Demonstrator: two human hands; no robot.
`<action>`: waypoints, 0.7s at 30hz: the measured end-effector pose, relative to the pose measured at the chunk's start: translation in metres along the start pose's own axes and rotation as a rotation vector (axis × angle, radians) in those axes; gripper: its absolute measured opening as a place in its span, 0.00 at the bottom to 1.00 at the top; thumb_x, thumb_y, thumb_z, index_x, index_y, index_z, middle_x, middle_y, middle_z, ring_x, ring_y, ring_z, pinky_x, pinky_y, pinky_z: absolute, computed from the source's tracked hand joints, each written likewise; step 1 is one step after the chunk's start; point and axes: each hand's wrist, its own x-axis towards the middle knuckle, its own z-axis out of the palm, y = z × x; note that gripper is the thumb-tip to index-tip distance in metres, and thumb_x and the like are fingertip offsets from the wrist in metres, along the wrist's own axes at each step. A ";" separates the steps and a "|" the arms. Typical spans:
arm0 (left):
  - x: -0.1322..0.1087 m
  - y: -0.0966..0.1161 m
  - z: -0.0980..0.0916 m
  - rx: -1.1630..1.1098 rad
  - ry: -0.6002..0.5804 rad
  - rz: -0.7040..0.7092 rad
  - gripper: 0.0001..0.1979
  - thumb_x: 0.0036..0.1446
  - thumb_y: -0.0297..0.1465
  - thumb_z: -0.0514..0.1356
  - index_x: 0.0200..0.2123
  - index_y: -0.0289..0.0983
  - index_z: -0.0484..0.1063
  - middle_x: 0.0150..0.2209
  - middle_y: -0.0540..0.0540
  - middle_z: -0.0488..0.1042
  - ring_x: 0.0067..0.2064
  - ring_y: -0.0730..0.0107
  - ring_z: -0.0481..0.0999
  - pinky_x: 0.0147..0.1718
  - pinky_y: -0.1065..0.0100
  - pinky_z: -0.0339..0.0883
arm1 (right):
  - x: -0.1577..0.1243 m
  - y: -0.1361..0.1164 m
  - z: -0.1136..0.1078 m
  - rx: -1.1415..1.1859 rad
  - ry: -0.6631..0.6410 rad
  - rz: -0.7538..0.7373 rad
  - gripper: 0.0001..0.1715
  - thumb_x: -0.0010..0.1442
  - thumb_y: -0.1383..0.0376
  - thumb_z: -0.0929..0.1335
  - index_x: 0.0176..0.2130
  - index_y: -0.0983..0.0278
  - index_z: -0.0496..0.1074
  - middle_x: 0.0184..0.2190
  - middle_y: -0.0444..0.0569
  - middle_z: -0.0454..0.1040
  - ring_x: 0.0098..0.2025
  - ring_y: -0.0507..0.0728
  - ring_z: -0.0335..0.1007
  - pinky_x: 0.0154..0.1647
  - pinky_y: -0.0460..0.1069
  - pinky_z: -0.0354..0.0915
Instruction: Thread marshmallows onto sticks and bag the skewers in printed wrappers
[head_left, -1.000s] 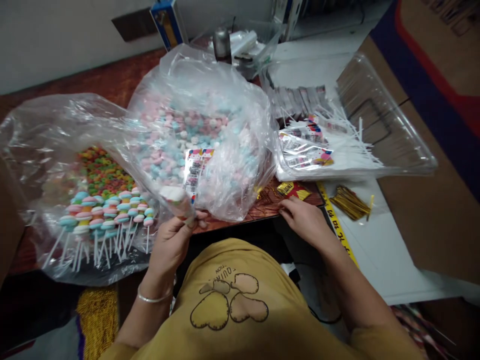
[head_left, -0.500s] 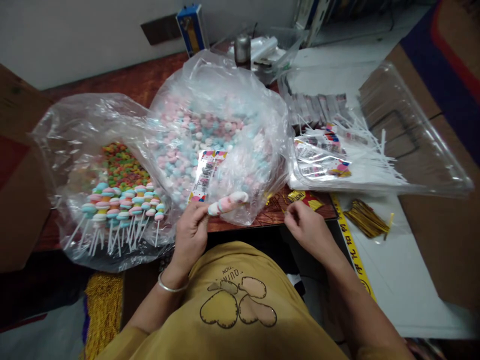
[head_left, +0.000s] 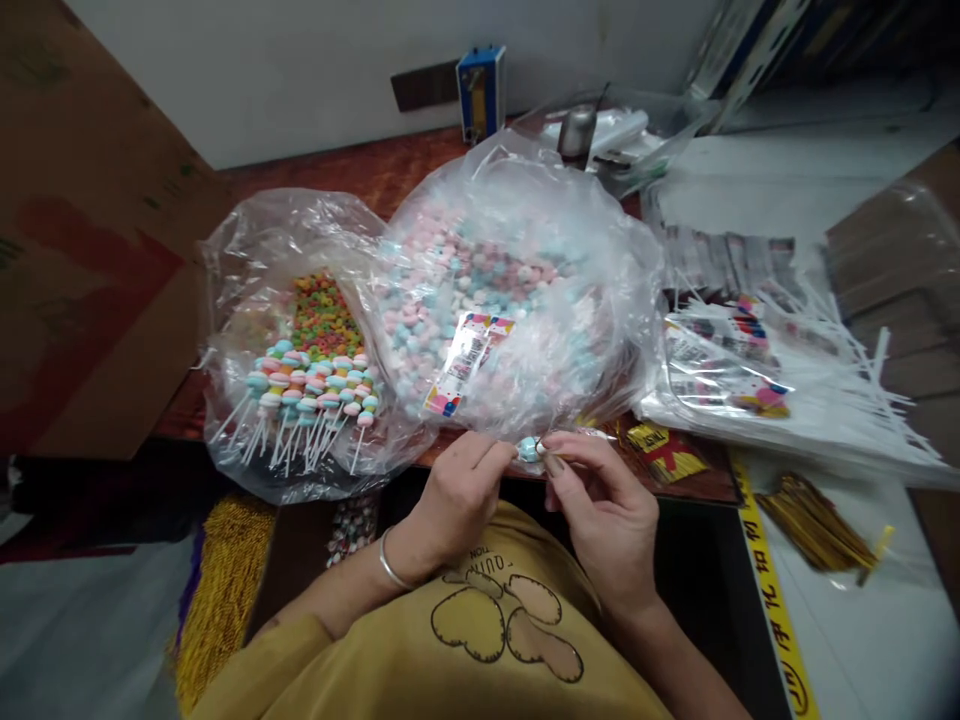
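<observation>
Largest first: the bench [head_left: 360, 175], dark red-brown wood, crowded from left edge to right. Over its middle, a big clear bag [head_left: 517, 200], slumped open and heaped with loose pink, white and pale blue sweets, with a printed label strip [head_left: 465, 360] against its near wall. Toward the left edge and touching that one, a second clear bag [head_left: 247, 240] with two lots inside — small many-coloured rings [head_left: 322, 315] at the back, and in front a fanned bunch of finished skewers [head_left: 315, 385], pastel sweets stacked on white sticks, stick ends toward the near edge. At the right edge, a shallow clear tray [head_left: 892, 455] loaded with bare white sticks [head_left: 847, 370] and printed sleeves [head_left: 720, 370]. Past the near right corner, on a white surface, a bundle of gold twist ties [head_left: 814, 520]. Against the back edge, a small blue box [head_left: 480, 80]. Judged from all this: well begun but far from done — one modest bunch made up, against a heaped bag of loose sweets and a tray of unused sticks. Smaller: left hand [head_left: 457, 495], bangle at the wrist, and right hand [head_left: 600, 510], brought together just above the middle of the near edge, both closed in a fingertip pinch. Smallest: the pale blue sweet [head_left: 529, 449], gripped between them just in front of the big bag, left thumb and forefinger on one side and right fingertips on the other. Cannot tell whether already threaded on a stick.
</observation>
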 end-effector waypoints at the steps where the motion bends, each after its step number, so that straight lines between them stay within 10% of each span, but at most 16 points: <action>1: 0.000 -0.002 0.001 0.009 0.037 -0.009 0.11 0.68 0.22 0.51 0.41 0.37 0.73 0.32 0.46 0.72 0.35 0.67 0.72 0.35 0.67 0.67 | -0.002 0.002 0.002 -0.010 0.013 -0.002 0.02 0.64 0.63 0.73 0.39 0.59 0.79 0.39 0.47 0.79 0.27 0.51 0.69 0.24 0.46 0.66; 9: -0.009 -0.006 0.010 -0.080 0.113 -0.055 0.14 0.68 0.22 0.53 0.51 0.37 0.73 0.34 0.44 0.77 0.35 0.67 0.74 0.36 0.66 0.67 | -0.005 0.014 0.016 0.255 -0.056 0.359 0.11 0.61 0.56 0.75 0.38 0.60 0.76 0.19 0.39 0.69 0.18 0.48 0.58 0.16 0.42 0.53; 15: -0.009 -0.008 0.011 -0.247 0.182 -0.111 0.15 0.65 0.22 0.56 0.49 0.40 0.78 0.37 0.43 0.80 0.38 0.66 0.77 0.38 0.67 0.71 | -0.009 0.023 0.025 0.254 -0.028 0.318 0.10 0.62 0.57 0.75 0.37 0.60 0.75 0.19 0.37 0.66 0.19 0.47 0.58 0.18 0.43 0.54; 21: 0.005 -0.004 0.010 -0.764 0.180 -0.633 0.04 0.60 0.29 0.64 0.37 0.38 0.81 0.32 0.46 0.78 0.32 0.69 0.75 0.32 0.69 0.70 | -0.013 0.033 0.029 0.056 0.098 0.085 0.06 0.64 0.60 0.73 0.39 0.59 0.76 0.29 0.41 0.70 0.24 0.48 0.58 0.23 0.45 0.57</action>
